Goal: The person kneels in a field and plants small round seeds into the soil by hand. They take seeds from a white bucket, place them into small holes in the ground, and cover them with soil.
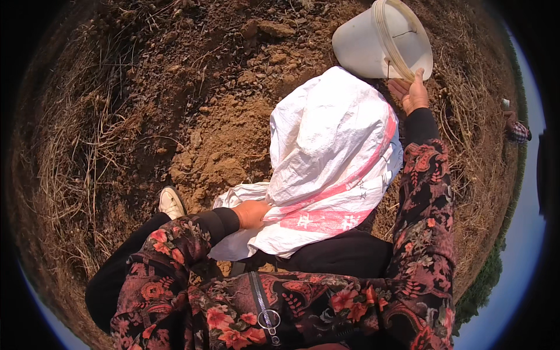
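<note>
A white woven plastic sack (332,131) with red bands and printed writing lies bunched before me, its lower part over my dark trousers. My left hand (252,214) grips a fold of the sack near its opening; the fingertips are hidden in the cloth. A white plastic bucket (358,43) lies tipped on its side beyond the sack, its mouth to the right. My right hand (410,92) is at the bucket's rim, palm up with the thumb against it; whether the fingers close on it I cannot tell. The bucket's inside shows only in part.
Loose brown soil (218,144) with clods lies ahead and to the left. Dry plant stalks (96,166) cover the ground at far left. My light shoe (171,203) rests on the soil. Far right, a person in a checked garment (519,132) is in the field near a pale container.
</note>
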The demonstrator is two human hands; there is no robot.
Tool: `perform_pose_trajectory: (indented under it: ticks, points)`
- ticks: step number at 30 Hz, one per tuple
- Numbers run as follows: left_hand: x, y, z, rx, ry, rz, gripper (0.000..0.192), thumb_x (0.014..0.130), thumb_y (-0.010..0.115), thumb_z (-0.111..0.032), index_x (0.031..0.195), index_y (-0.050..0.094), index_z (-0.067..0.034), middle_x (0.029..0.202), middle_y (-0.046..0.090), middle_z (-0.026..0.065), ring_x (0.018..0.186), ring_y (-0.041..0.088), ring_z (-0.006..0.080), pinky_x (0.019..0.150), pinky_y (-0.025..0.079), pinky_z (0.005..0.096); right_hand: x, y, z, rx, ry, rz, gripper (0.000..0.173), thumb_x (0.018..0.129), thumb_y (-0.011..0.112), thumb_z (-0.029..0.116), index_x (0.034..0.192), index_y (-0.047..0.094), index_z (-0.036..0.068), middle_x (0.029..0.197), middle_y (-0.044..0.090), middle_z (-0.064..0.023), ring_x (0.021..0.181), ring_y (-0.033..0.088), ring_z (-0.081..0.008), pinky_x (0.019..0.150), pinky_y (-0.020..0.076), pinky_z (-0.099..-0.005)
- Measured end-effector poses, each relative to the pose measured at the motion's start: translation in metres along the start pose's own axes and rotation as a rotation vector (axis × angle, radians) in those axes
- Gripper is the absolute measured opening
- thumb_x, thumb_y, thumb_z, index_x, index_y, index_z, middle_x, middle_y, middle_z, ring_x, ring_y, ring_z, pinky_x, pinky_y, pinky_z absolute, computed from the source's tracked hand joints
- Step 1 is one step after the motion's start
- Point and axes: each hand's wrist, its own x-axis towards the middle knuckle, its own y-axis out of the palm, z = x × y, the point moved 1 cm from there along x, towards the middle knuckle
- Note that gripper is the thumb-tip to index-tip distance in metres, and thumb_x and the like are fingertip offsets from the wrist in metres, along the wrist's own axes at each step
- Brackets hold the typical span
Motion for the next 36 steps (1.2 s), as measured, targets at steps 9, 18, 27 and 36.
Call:
perform_pose_trajectory:
  ticks: [9, 18, 27, 36]
  points:
    - [0.001, -0.116, 0.016, -0.193, 0.150, -0.357, 0.049, 0.073, 0.069, -0.013, 0.118, 0.051, -0.008, 0.113, 0.056, 0.0166, 0.103, 0.056, 0.0357, 0.085, 0.046, 0.0379, -0.101, -0.109, -0.095, -0.561, 0.259, -0.012, 0.094, 0.083, 0.044, 0.068, 0.146, 0.010, 0.007, 0.143, 0.031, -0.0210, 0.132, 0.031, -0.0337, 0.105, 0.0292, -0.0414]
    - [-0.008, -0.199, -0.018, -0.296, -0.001, -0.181, 0.080, 0.063, 0.074, -0.046, 0.120, 0.044, 0.000, 0.113, 0.049, 0.0184, 0.109, 0.049, 0.0305, 0.094, 0.039, 0.0376, -0.171, -0.098, -0.155, 0.050, 0.463, 0.021, 0.072, 0.089, 0.056, 0.039, 0.142, 0.022, 0.003, 0.133, 0.043, -0.0138, 0.116, 0.048, -0.0241, 0.092, 0.0424, -0.0354]
    - [0.010, -0.123, -0.075, -0.152, -0.137, -0.060, 0.142, 0.051, 0.086, -0.046, 0.142, -0.013, 0.001, 0.144, 0.022, 0.0289, 0.133, 0.025, 0.0405, 0.109, 0.023, 0.0388, -0.157, -0.106, -0.181, -0.212, 0.391, -0.107, 0.073, 0.090, 0.050, 0.044, 0.141, 0.021, 0.002, 0.134, 0.042, -0.0154, 0.114, 0.050, -0.0246, 0.092, 0.0429, -0.0352]
    - [-0.042, -0.065, -0.206, -1.321, -0.864, 0.032, 0.025, 0.067, 0.062, -0.010, 0.088, 0.062, 0.005, 0.074, 0.060, 0.0064, 0.066, 0.057, 0.0152, 0.061, 0.045, 0.0277, -0.278, -0.082, -0.139, 0.363, 0.792, -0.123, 0.062, 0.096, 0.034, 0.050, 0.133, 0.039, 0.001, 0.123, 0.054, -0.0121, 0.111, 0.054, -0.0222, 0.093, 0.0438, -0.0348]
